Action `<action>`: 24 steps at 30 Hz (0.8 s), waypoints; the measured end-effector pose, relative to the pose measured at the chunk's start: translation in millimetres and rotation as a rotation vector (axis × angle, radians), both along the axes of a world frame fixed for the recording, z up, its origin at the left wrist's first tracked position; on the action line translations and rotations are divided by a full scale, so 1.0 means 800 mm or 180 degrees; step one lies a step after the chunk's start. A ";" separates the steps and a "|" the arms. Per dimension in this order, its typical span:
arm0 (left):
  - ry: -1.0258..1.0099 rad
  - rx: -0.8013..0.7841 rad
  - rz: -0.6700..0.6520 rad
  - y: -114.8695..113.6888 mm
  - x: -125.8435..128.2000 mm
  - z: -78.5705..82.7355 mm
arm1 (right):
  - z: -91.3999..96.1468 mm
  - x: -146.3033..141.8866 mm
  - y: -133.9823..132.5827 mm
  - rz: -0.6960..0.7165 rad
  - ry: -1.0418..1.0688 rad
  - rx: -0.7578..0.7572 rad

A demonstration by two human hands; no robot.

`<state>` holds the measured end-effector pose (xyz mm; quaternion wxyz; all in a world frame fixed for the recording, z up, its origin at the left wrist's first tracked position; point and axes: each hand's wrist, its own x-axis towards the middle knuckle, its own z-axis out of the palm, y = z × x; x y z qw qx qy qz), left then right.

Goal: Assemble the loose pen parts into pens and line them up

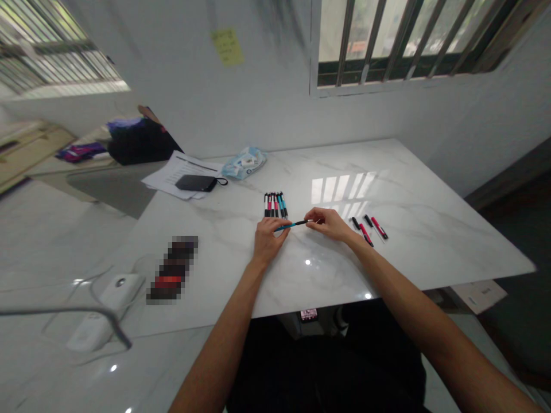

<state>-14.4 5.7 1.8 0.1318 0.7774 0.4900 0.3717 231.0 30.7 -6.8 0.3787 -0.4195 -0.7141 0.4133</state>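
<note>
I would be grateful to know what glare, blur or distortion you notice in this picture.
Head view: striped window glare shines off the white tabletop, with small bright glints nearer its front edge; also in the head view, the upper-left window looks stretched and soft, a pixelated patch masks whatever lies there, and the held pen is too small for fine detail.
</note>
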 end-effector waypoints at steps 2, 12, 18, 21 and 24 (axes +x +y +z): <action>0.0000 -0.0011 -0.0008 0.000 0.000 0.000 | -0.001 0.002 0.001 -0.0009 -0.0194 0.0001; -0.0023 0.0003 -0.0088 -0.003 0.004 0.000 | 0.003 0.001 -0.003 -0.0007 -0.0297 0.0028; -0.0066 0.0048 -0.0115 -0.001 0.004 -0.002 | -0.001 0.003 -0.002 0.0007 -0.0284 -0.0019; -0.0100 0.0132 -0.0131 0.000 0.004 -0.004 | -0.002 0.002 -0.001 -0.0011 -0.0213 0.0092; -0.0021 0.0137 -0.0113 0.000 0.005 -0.005 | -0.002 0.001 -0.002 0.0004 -0.0305 0.0126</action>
